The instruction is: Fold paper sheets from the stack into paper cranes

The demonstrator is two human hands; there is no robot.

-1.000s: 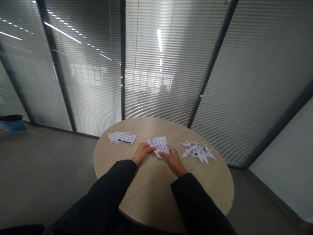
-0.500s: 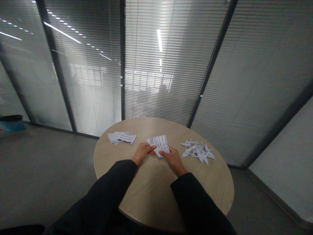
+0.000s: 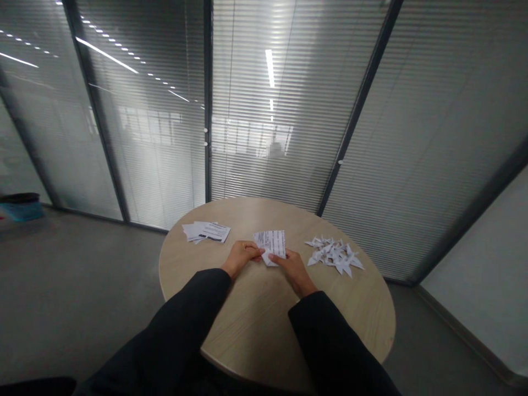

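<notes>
A folded sheet of printed paper [image 3: 272,243] is held between my two hands, over the middle of the table. My left hand [image 3: 242,257] pinches its lower left edge, thumb on top. On the lower right edge, my right hand [image 3: 293,269] grips it with the thumb laid across the front and the fingers behind, mostly hidden. To the right lies a pile of white folded paper cranes [image 3: 333,255]. Several loose printed sheets [image 3: 208,231] overlap one another on the left.
The round wooden table [image 3: 247,330] stands close to a glass partition [image 3: 264,99] with blinds. A blue bin with a dark rim [image 3: 22,208] sits on the floor at the far left. A pale wall [image 3: 490,275] rises on the right.
The folded paper has turned slightly in my hands, so its top edge now lies nearly level. Both hands keep hold of it, in almost the same place.
</notes>
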